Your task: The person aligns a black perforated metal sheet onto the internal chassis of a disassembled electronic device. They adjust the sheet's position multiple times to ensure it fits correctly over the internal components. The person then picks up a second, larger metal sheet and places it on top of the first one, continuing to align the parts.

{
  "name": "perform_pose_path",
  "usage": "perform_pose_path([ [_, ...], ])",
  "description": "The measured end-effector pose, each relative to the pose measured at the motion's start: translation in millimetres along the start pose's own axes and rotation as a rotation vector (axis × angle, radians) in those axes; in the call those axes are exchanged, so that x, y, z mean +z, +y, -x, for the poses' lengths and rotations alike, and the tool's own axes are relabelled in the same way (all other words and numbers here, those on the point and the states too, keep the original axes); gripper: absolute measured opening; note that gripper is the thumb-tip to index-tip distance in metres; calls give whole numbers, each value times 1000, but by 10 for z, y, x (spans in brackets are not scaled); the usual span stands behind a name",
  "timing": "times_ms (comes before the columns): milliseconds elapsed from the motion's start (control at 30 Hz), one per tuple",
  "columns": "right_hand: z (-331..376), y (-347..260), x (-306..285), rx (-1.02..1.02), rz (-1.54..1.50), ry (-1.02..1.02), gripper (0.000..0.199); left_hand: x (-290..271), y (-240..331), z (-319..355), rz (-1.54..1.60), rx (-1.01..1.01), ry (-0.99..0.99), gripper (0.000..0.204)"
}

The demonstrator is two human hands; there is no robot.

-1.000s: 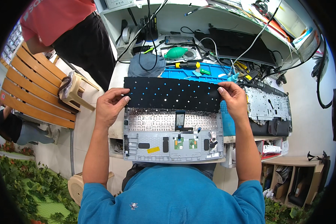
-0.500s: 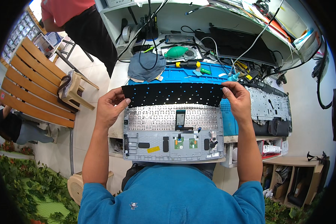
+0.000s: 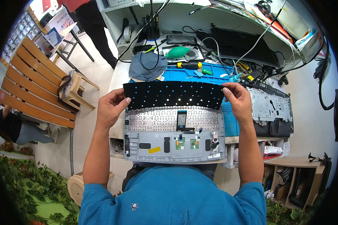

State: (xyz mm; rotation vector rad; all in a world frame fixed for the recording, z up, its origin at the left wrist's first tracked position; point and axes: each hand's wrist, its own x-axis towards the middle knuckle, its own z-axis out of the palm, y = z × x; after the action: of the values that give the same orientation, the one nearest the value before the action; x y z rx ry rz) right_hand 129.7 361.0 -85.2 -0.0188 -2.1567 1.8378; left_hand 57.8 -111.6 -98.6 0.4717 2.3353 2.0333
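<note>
Stretched between my two hands is a thin black perforated sheet (image 3: 172,93), dotted with small holes. My left hand (image 3: 112,108) pinches its left end between thumb and fingers. At the right end, my right hand (image 3: 238,99) grips the corner the same way. The sheet hangs over the far part of a grey laptop top cover (image 3: 154,135), whose inner side faces up. On that cover I see the metal keyboard backing (image 3: 154,120), a black ribbon piece (image 3: 181,120), a small green board (image 3: 180,143) and a yellow tape strip (image 3: 154,150).
A blue work mat (image 3: 233,123) lies beneath, with a yellow-black screwdriver (image 3: 189,65), green air blower (image 3: 177,52) and grey cloth (image 3: 148,66) behind. Another laptop chassis (image 3: 270,107) sits at right. Cables hang from the shelf. Another person (image 3: 97,30) stands far left.
The black sheet has tilted slightly, its far edge a little higher, and stays in both hands. The person at the far left has shifted away. The laptop cover has not moved.
</note>
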Motion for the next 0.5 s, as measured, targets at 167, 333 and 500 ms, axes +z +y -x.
perform_pose_path([
  [167,-21,-55,60,3,1,27,18,5,49,9,49,-23,19,34],
  [333,-52,-62,79,-69,44,65,14,-7,102,-5,50,-15,25,29],
  [500,41,-167,-54,-4,-19,16,14,-52,54,-19,-273,253,101,14],
])
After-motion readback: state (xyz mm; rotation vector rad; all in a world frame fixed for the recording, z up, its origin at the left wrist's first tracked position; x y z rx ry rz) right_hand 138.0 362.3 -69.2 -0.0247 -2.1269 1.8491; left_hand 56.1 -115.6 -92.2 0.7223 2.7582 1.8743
